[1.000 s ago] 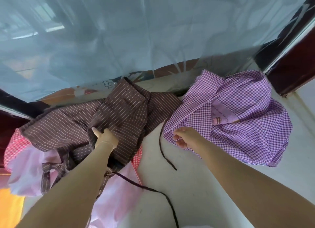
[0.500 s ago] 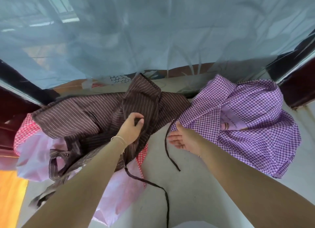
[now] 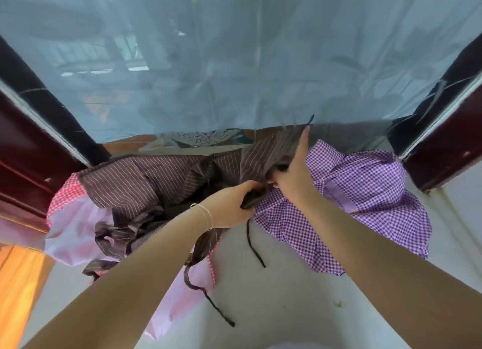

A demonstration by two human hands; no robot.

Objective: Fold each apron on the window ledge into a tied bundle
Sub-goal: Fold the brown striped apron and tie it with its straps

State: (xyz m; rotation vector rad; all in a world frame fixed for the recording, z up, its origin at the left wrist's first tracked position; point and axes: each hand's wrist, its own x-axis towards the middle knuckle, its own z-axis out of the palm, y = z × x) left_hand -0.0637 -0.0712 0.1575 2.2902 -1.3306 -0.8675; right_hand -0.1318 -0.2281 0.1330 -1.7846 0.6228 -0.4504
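Brown apron (image 3: 161, 181) sprawls lengthwise along window ledge (image 3: 287, 304).

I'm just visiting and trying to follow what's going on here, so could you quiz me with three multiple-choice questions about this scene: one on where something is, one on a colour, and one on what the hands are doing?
1. Where does the purple checked apron lie relative to the brown striped apron?
A. To its right
B. To its left
C. Under it

2. What colour is the curtain hanging behind the ledge?
A. Yellow
B. Pale blue
C. Green

3. What is the left hand doing?
A. Resting flat on the ledge
B. Pointing at the window
C. Gripping a bunch of brown striped cloth

Answers: 1 A, the purple checks fill the right side of the ledge. 2 B, the sheer fabric above is pale blue. 3 C, its fingers are curled round dark striped fabric, close to the right hand.
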